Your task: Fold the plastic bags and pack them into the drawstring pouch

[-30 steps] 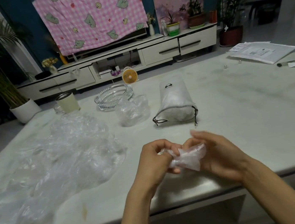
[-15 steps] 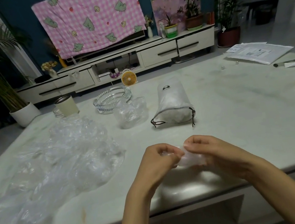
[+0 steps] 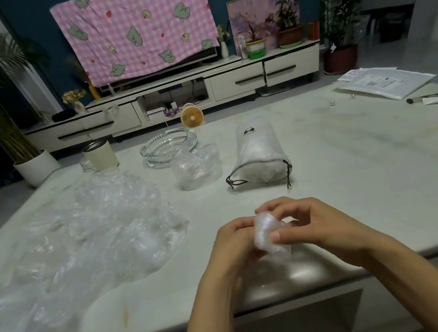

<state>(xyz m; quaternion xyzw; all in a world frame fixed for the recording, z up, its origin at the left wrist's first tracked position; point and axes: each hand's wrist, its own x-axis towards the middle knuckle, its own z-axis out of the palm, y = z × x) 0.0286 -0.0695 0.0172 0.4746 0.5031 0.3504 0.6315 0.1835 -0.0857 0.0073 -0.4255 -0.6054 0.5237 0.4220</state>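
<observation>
Left hand [image 3: 235, 243]: fingers curled round the left end of a small folded plastic bag [image 3: 265, 230], above the near edge of the table [image 3: 367, 189].
Right hand [image 3: 318, 222]: thumb and fingers pinch the bag's right side.
Drawstring pouch [image 3: 262, 155]: lies on its side just beyond the hands, corded mouth end toward them, already bulging.
Loose bags [image 3: 96, 230]: a clear, unfolded heap to the left.
Doing it well: probably squeeze out trapped air, tighten the bundle, and hold it pinched so it cannot spring open before it reaches the pouch.
</observation>
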